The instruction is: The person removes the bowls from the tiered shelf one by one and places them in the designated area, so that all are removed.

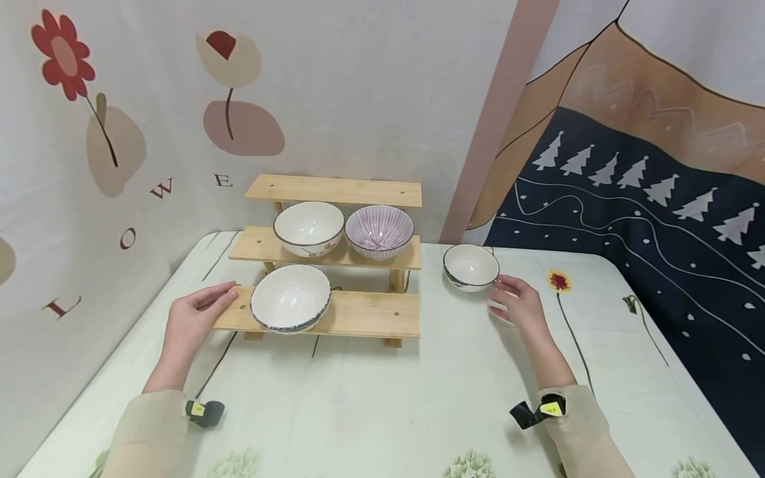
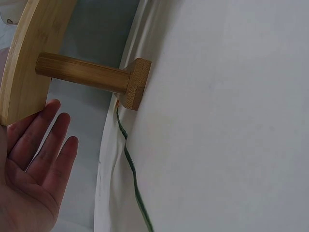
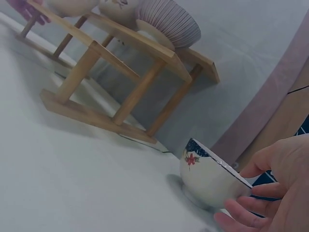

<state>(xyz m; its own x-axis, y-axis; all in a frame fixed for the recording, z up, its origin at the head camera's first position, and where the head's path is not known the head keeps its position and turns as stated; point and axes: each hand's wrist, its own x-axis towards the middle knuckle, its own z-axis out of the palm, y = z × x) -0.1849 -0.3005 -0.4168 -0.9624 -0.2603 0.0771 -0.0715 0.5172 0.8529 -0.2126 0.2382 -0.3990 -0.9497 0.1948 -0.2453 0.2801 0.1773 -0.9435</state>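
My left hand [image 1: 194,317] pinches the left end of the lowest board of a three-tier wooden shelf [image 1: 370,312]. In the left wrist view, several fingers [image 2: 59,159] extend below the board, and the thumb is out of sight. To the right of the shelf, a small white bowl [image 1: 471,267] with a dark rim stands upright on the table. My right hand [image 1: 518,304] is at its right side, fingers spread and loosely bent. The right wrist view shows fingertips at the rim and outer wall of that bowl [image 3: 207,179], which has a red flower.
A large white bowl [image 1: 291,299] sits on the lowest board. On the middle board stand another white bowl [image 1: 309,229] and a purple-striped bowl [image 1: 380,231]. Printed curtains hang behind the flower-patterned tablecloth [image 1: 370,405].
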